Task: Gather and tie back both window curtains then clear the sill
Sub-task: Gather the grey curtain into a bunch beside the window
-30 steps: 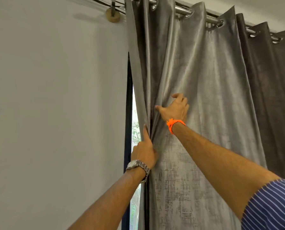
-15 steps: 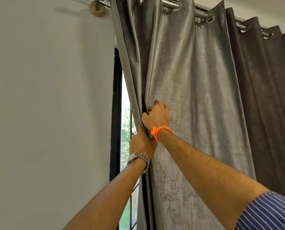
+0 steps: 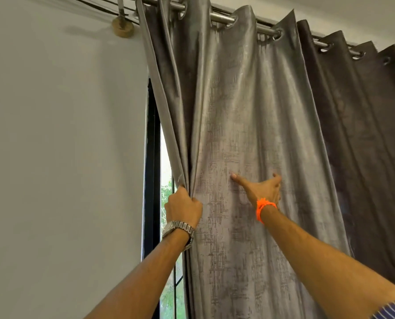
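— What do you make out from the head view?

— A grey, sheeny velvet-like curtain (image 3: 249, 134) hangs by metal eyelets from a silver metal rod (image 3: 221, 18) near the top. Beside it to the right hangs a darker brown-grey curtain (image 3: 364, 134), also on eyelets.

— And the hands?

— The left hand (image 3: 182, 209), with a silver metal wristwatch (image 3: 178, 229) on its wrist, is closed into a fist around the gathered left edge of the grey curtain. The folds run up from that fist to the rod in a narrowing bunch.

— The other one?

— The right hand (image 3: 260, 189), with a bright orange thread band (image 3: 264, 208) at the wrist, is spread open on the broad face of the same curtain, well to the right of the fist. Its thumb points left, flat on the cloth, and the fingers reach toward the next fold; it has hold of nothing that I can see.

— What shows behind the cloth?

— A black window frame (image 3: 152, 157) stands just left of the gathered edge, with a strip of daylight and green leaves between frame and curtain. Left of that is a plain white wall (image 3: 65, 157), and a round wooden bracket mount (image 3: 123, 29) sits on it near the rod's end. A blue-and-white striped sleeve (image 3: 394, 309) shows at the lower right corner.
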Tool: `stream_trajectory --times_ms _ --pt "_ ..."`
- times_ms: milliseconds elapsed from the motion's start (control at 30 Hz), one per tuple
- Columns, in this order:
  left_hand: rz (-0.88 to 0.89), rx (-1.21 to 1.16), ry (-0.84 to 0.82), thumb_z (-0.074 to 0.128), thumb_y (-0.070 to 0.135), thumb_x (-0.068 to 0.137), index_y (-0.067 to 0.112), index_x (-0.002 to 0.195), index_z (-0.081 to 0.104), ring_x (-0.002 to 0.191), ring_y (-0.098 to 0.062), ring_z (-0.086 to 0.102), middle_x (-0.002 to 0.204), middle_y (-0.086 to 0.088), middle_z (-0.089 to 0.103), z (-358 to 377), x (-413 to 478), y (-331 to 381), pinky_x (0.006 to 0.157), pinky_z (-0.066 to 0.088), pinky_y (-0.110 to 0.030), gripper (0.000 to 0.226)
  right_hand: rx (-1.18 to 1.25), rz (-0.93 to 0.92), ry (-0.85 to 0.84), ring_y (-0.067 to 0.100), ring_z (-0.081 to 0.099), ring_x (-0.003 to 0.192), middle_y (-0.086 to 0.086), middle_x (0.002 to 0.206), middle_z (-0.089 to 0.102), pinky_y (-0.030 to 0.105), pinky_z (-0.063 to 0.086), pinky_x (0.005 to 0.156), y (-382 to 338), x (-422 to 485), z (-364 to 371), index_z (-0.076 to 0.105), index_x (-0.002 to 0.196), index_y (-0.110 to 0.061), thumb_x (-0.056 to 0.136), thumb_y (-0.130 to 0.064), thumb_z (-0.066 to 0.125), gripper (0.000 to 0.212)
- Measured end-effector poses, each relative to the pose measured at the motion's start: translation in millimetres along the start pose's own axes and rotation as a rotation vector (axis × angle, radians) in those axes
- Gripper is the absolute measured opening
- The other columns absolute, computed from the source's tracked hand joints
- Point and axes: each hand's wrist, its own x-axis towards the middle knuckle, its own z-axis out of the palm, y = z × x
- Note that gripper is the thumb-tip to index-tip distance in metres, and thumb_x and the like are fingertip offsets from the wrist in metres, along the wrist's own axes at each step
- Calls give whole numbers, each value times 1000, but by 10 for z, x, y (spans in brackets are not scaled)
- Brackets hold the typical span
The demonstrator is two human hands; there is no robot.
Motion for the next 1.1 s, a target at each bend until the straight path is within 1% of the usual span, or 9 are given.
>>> stream_trajectory --times_ms 200,367,467,600,667,733,933,1033,1100 --pt "26 -31 -43 55 17 94 9 96 56 54 -6 52 76 2 59 67 55 -34 43 35 -14 8 70 42 -118 40 48 128 19 145 44 60 40 105 124 94 63 12 148 -28 26 -89 73 149" --pt "80 -72 -72 56 15 93 13 94 53 55 -5 51 83 0 64 6 61 -30 44 36 -11 4 73 56 -189 41 50 127 21 143 45 57 40 107 194 168 108 9 148 -31 26 -84 78 150" --pt "120 -110 -77 56 16 92 11 100 57 53 -3 50 79 3 61 -38 55 -33 41 35 -10 9 97 67 -222 40 53 120 20 132 51 55 43 105 241 195 134 11 149 -25 40 -68 87 140" --pt "114 -171 -105 60 14 92 12 85 52 44 -5 44 65 5 53 -55 39 -32 33 33 -9 11 144 27 -235 26 59 101 5 101 60 46 47 100 273 233 202 26 146 -6 57 -46 90 117" --pt "117 -196 -109 58 10 92 16 79 47 41 -4 40 60 7 49 -72 41 -53 33 30 -9 18 149 7 -234 21 60 94 -1 89 61 43 50 98 299 227 250 39 139 -4 63 -39 90 98" --pt "130 -175 -113 55 8 93 13 84 51 43 -4 41 61 8 50 -89 52 -77 35 33 -12 11 148 -9 -216 21 66 87 -2 81 64 41 55 90 326 229 299 54 130 -3 65 -36 89 81" --pt "155 -107 -103 53 7 93 11 91 53 50 -5 46 70 4 54 -101 38 -56 37 38 -9 4 101 -102 -181 30 70 84 19 89 73 45 59 83 307 216 401 72 100 1 84 -18 75 25" --pt "130 -41 -100 51 8 92 10 90 49 55 -7 45 69 5 48 -96 39 -33 39 35 -13 4 71 -146 -133 26 54 58 17 62 61 34 50 61 260 163 356 66 75 8 87 -12 64 23" --pt "108 -21 -101 54 12 92 8 95 53 63 -14 54 74 3 52 -87 57 -15 45 34 -13 5 46 -176 -94 20 43 56 12 57 50 30 39 58 210 138 306 61 68 8 86 -12 62 27"
